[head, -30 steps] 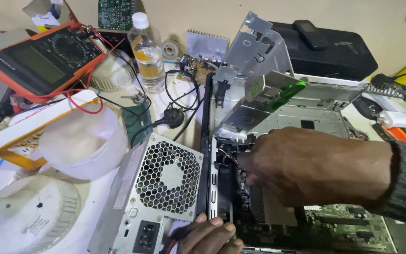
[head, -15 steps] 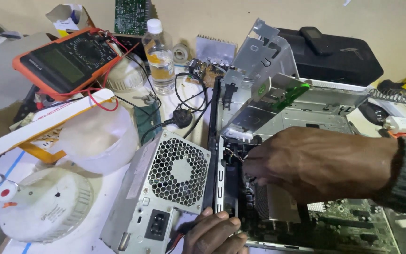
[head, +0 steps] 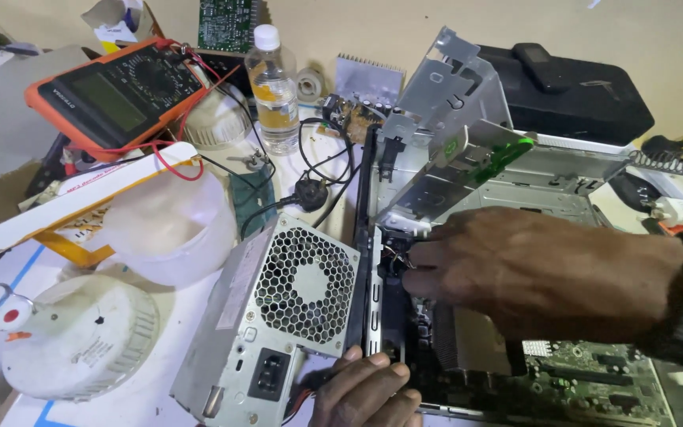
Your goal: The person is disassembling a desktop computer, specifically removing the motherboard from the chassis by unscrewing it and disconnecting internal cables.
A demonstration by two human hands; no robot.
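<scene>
Reaching into an opened desktop computer case (head: 468, 190), the right hand (head: 531, 273) pinches small wires (head: 398, 255); the left hand (head: 365, 391), grip closed, steadies the case's edge beside the power supply (head: 278, 316).

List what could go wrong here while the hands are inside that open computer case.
1. The right hand reaches among small wires beside bare sheet-metal edges of the computer case; a cut or a tugged wire seems possible.
2. The power supply lies tilted against the case, by the left hand; it might slip.
3. A bottle of liquid stands near exposed circuit boards.
</scene>
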